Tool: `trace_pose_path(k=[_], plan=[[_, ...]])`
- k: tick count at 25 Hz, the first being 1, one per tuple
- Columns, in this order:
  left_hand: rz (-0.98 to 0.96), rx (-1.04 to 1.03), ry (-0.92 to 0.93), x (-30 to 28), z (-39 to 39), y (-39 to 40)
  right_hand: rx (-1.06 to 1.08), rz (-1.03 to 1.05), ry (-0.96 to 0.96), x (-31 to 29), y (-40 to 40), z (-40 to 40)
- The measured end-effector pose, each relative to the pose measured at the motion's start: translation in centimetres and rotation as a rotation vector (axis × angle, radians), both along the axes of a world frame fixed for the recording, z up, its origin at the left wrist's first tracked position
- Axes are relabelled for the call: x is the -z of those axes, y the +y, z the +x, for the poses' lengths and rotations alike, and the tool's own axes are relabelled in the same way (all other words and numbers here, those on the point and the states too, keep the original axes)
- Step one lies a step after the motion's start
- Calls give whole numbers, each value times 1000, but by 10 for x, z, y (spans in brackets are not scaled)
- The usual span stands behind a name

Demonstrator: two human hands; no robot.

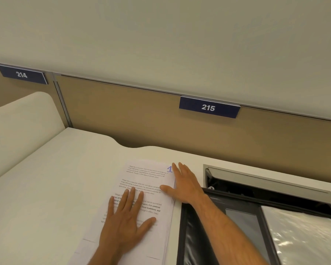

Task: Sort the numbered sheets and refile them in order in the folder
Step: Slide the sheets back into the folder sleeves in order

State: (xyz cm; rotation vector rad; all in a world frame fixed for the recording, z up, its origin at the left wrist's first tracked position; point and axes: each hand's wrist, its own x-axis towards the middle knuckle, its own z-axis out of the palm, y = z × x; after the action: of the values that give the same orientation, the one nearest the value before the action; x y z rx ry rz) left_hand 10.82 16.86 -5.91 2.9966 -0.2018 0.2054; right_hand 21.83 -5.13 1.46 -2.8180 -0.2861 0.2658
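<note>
The stack of sheets (141,203) lies just left of the open folder (237,226); left hand (125,221) presses flat, right hand (185,185) squares its edge, fingers straight, gripping nothing; thin, limp, slippery paper, best lifted by its long edges.

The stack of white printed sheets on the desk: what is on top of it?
The left hand lies flat on the stack of white printed sheets; the right hand rests along its right edge. The top sheet bears a handwritten blue 1. Lower sheets' numbers are covered.

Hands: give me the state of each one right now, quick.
Left hand: open, fingers straight, pressing flat on the stack of sheets.
Right hand: open, resting at the stack's right edge, holding nothing.
</note>
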Motion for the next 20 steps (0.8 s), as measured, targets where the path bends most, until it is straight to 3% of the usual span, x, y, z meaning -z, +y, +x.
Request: trace_pose_path(k=[7,9,15,20], plan=[[11,-7,-57,8,4,3,31,-101,82,16,8,15],[11,-6,-64,9,4,3,24,-25,66,16,11,15],[9,-14,-55,7,4,3,147,541,-87,12,37,-5],[5,-17,-52,7,3,3,179,472,-15,12,40,-24]])
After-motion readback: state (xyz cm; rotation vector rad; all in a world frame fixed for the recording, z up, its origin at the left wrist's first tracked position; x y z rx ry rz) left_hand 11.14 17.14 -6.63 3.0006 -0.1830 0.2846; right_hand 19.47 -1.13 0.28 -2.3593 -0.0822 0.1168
